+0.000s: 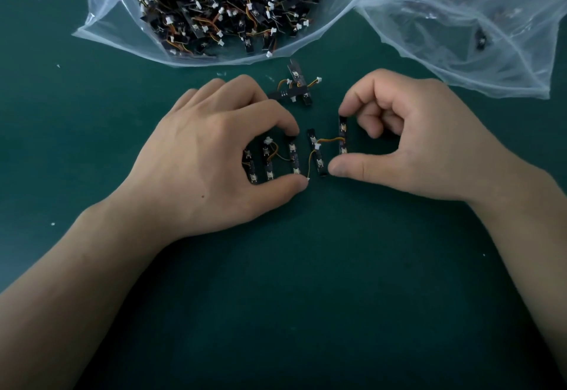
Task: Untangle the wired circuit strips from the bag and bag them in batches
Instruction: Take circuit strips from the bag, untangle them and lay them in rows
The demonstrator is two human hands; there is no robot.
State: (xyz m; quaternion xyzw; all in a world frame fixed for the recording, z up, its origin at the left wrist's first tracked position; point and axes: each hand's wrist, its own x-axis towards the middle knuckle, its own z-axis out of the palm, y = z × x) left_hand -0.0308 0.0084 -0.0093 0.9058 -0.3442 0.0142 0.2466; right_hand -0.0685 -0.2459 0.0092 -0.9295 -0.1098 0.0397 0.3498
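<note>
Several black circuit strips with orange wires and white plugs lie side by side on the green mat. My left hand [214,147] pinches a group of three strips [270,162] between thumb and fingers. My right hand [408,141] pinches one upright strip [343,135] between forefinger and thumb. A wire links that strip to another strip [316,153] lying between my hands. A small tangled cluster of strips [294,89] lies just beyond my hands. The open clear bag [122,40] at the top holds a large tangle of strips.
A second clear bag [460,21] lies at the upper right, and a few dark strips show faintly through it. White specks of debris dot the green mat [282,282], which spreads wide in front of my forearms.
</note>
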